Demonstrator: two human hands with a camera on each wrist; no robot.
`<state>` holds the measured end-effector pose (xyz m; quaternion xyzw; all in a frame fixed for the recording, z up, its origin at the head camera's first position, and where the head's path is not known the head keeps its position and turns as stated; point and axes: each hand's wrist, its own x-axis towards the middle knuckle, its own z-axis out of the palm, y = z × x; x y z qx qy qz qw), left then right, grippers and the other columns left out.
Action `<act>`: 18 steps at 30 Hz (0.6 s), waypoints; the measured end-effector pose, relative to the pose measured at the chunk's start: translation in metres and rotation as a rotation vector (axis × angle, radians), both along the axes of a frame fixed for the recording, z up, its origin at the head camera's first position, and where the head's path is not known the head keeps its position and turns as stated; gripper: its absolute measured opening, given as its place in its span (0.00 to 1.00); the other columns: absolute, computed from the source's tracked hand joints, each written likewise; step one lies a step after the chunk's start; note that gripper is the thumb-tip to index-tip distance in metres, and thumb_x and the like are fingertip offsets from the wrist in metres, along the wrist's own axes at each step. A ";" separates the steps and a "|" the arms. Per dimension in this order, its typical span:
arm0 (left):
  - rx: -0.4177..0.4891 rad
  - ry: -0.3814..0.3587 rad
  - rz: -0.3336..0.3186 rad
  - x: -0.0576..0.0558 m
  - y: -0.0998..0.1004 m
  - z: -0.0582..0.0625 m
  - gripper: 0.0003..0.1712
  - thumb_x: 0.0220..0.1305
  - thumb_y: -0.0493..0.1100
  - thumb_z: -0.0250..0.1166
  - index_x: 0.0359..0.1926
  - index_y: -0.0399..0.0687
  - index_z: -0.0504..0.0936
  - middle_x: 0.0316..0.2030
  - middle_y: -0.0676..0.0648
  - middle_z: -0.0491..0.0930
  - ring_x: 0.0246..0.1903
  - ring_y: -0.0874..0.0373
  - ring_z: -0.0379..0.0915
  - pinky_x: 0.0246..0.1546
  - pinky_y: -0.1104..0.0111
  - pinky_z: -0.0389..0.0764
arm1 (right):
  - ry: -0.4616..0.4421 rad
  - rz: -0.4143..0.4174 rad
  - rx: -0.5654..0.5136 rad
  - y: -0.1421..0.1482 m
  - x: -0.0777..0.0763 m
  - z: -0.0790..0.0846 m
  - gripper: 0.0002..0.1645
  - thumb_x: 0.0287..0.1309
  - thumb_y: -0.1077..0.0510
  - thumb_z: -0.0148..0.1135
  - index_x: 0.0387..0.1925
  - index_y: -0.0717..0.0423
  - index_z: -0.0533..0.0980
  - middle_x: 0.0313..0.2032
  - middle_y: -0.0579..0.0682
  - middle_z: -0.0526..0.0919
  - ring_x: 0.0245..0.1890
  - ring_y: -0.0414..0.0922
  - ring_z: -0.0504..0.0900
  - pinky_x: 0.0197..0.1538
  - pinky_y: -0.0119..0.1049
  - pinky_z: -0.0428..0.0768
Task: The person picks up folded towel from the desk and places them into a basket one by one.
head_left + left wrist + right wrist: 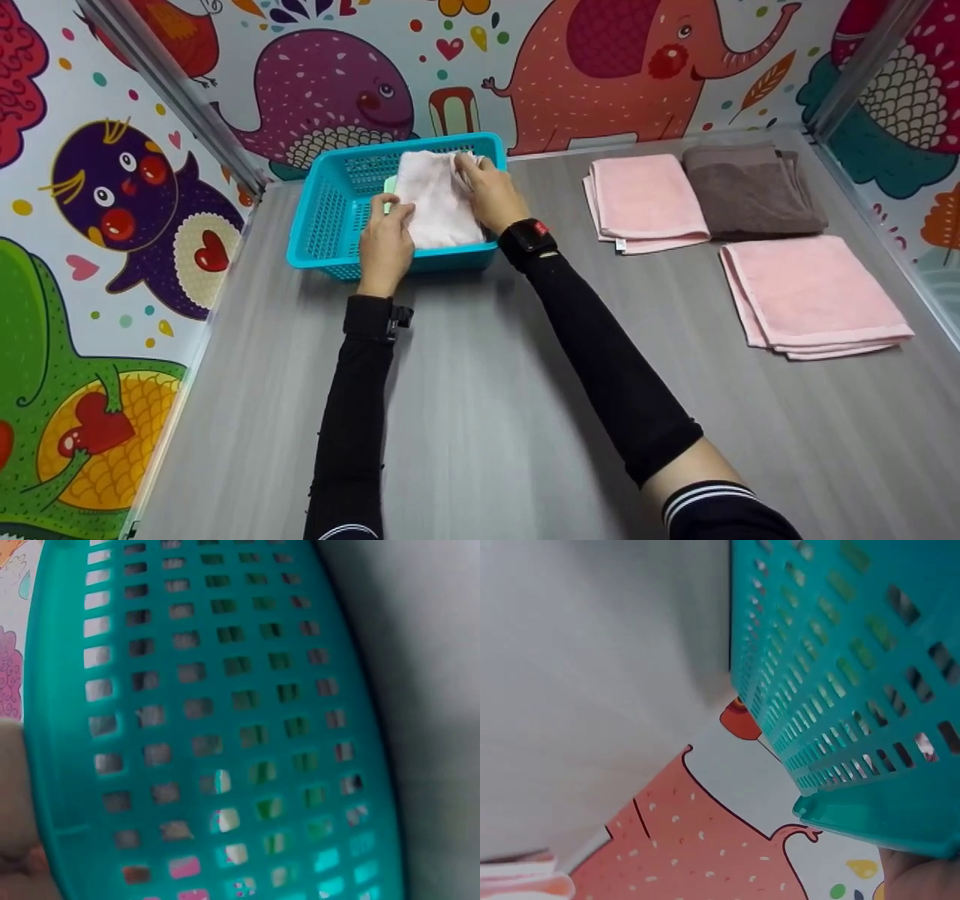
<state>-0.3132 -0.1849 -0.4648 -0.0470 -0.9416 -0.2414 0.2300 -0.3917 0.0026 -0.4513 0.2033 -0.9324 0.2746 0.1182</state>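
A teal perforated basket (330,217) stands at the far left of the grey table. A folded pale pink towel (439,199) lies in it, over something green (390,186). My left hand (386,244) holds the towel's near left edge at the basket's front rim. My right hand (487,191) grips the towel's far right part. The left wrist view is filled by the basket's wall (225,727), with a bit of the hand (15,840) at the lower left. In the right wrist view the basket's wall (855,667) hangs over the table, with a fingertip (922,877) below.
To the right lie a folded pink towel (645,202), a folded brown towel (750,191) and a larger folded pink towel (814,296). Walls with cartoon animals close the table in on the left, back and right. Bare tabletop (480,390) spreads in front of me.
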 end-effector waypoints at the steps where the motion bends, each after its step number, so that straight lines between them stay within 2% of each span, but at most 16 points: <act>1: -0.015 0.006 0.008 0.000 0.000 -0.001 0.16 0.71 0.36 0.51 0.51 0.45 0.83 0.55 0.43 0.71 0.28 0.47 0.73 0.28 0.57 0.73 | 0.009 -0.001 0.022 -0.001 0.000 -0.001 0.18 0.71 0.55 0.49 0.60 0.42 0.64 0.48 0.59 0.75 0.41 0.56 0.82 0.42 0.49 0.82; 6: -0.074 -0.013 0.041 0.004 -0.004 -0.003 0.15 0.68 0.42 0.53 0.46 0.49 0.86 0.46 0.45 0.78 0.32 0.46 0.76 0.29 0.55 0.76 | 0.082 -0.014 0.131 -0.003 0.000 -0.004 0.18 0.71 0.56 0.48 0.59 0.48 0.67 0.45 0.62 0.77 0.39 0.57 0.81 0.40 0.48 0.82; 8: -0.089 -0.042 0.050 0.005 -0.005 -0.004 0.17 0.67 0.45 0.52 0.46 0.51 0.86 0.45 0.46 0.79 0.32 0.46 0.77 0.29 0.54 0.76 | 0.126 -0.032 0.189 -0.003 0.000 -0.005 0.16 0.70 0.56 0.48 0.56 0.52 0.73 0.44 0.63 0.79 0.42 0.56 0.79 0.43 0.47 0.80; 11: -0.106 -0.085 0.065 0.007 -0.007 -0.003 0.19 0.66 0.48 0.51 0.47 0.55 0.86 0.45 0.46 0.81 0.30 0.46 0.78 0.27 0.54 0.76 | 0.167 -0.086 0.306 -0.001 -0.002 -0.005 0.18 0.69 0.53 0.47 0.48 0.56 0.79 0.45 0.61 0.81 0.49 0.55 0.74 0.54 0.48 0.73; 14: -0.135 -0.115 0.075 0.008 -0.008 -0.002 0.18 0.66 0.51 0.51 0.44 0.56 0.87 0.42 0.46 0.83 0.28 0.46 0.77 0.25 0.55 0.74 | 0.117 -0.121 0.422 0.002 -0.003 -0.004 0.20 0.67 0.48 0.49 0.46 0.54 0.82 0.53 0.61 0.78 0.60 0.56 0.66 0.65 0.51 0.61; 16: -0.159 -0.132 0.076 0.008 -0.008 -0.001 0.20 0.68 0.53 0.50 0.34 0.54 0.87 0.35 0.46 0.82 0.25 0.47 0.75 0.23 0.56 0.72 | 0.057 -0.126 0.474 0.004 -0.003 -0.003 0.23 0.65 0.44 0.50 0.49 0.52 0.81 0.59 0.61 0.72 0.66 0.56 0.60 0.69 0.52 0.53; 18: -0.177 -0.152 0.073 0.009 -0.009 -0.001 0.23 0.69 0.55 0.49 0.24 0.52 0.83 0.27 0.46 0.79 0.22 0.48 0.72 0.20 0.58 0.68 | 0.007 -0.119 0.498 0.005 -0.003 -0.002 0.26 0.65 0.41 0.49 0.54 0.50 0.79 0.63 0.61 0.67 0.69 0.56 0.56 0.70 0.53 0.49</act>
